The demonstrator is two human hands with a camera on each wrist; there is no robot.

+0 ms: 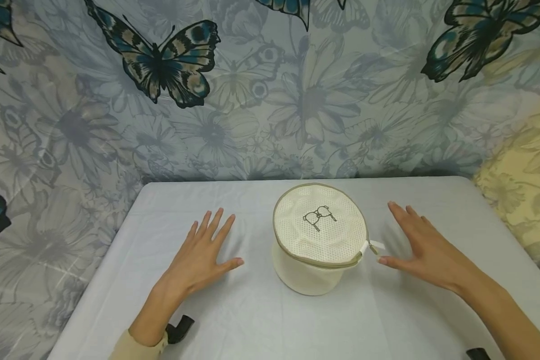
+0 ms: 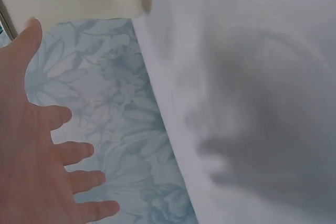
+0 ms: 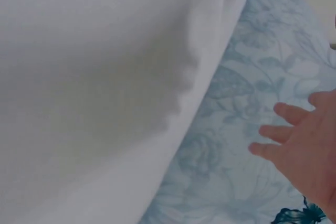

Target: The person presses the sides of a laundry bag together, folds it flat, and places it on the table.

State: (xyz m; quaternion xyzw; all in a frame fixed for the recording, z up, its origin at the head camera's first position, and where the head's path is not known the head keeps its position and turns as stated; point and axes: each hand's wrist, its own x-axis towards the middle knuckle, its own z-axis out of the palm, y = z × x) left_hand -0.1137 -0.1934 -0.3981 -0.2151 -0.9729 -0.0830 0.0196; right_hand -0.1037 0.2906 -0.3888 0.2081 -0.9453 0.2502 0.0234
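Mesh bag (image 1: 319, 237): round, cream, zipped shut; stands at frame centre on the pale table (image 1: 252, 310), between the two hands.
Left hand (image 1: 202, 257): flat at lower left, fingers straight and spread, holding nothing, apart from the bag.
Right hand (image 1: 425, 250): right of centre, fingers straight and loosely apart, thumb just beside the zip pull (image 1: 372, 246).
Risk: soft walls likely buckle if squeezed from one side; the light bag may slide on the smooth cloth.
Risk: the small pull could slip from a loose pinch.
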